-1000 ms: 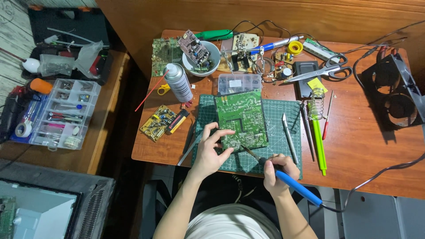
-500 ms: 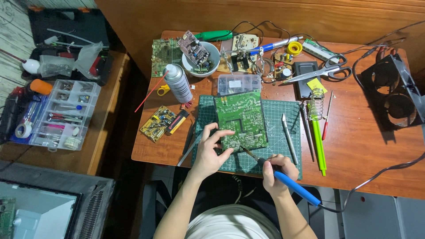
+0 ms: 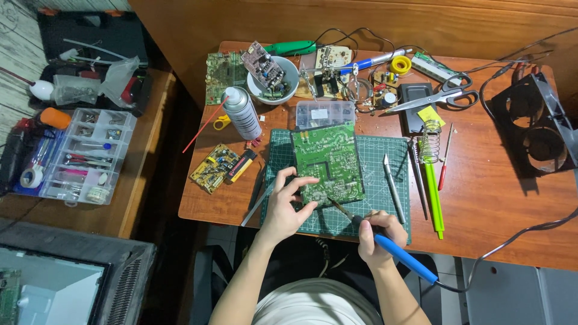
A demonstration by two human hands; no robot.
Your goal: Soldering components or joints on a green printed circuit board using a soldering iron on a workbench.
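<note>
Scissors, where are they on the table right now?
In the head view, the scissors lie at the far right of the wooden table, blades across a dark grey box, left of the black double fan frame.

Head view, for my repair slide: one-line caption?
Left hand steadies green circuit board while right hand applies blue-handled soldering iron.

Spray can point(image 3: 242, 112) upright near the worktop's point(image 3: 494, 198) left edge, a white bowl point(image 3: 272, 80) holding a small board just behind it toward the far edge. Scissors point(image 3: 442, 96) lie toward the far right corner; a green-handled tool point(image 3: 432, 192) and coiled stand point(image 3: 429, 141) sit right of the cutting mat. Clear compartment box point(image 3: 84, 155) on the side table left.
</note>
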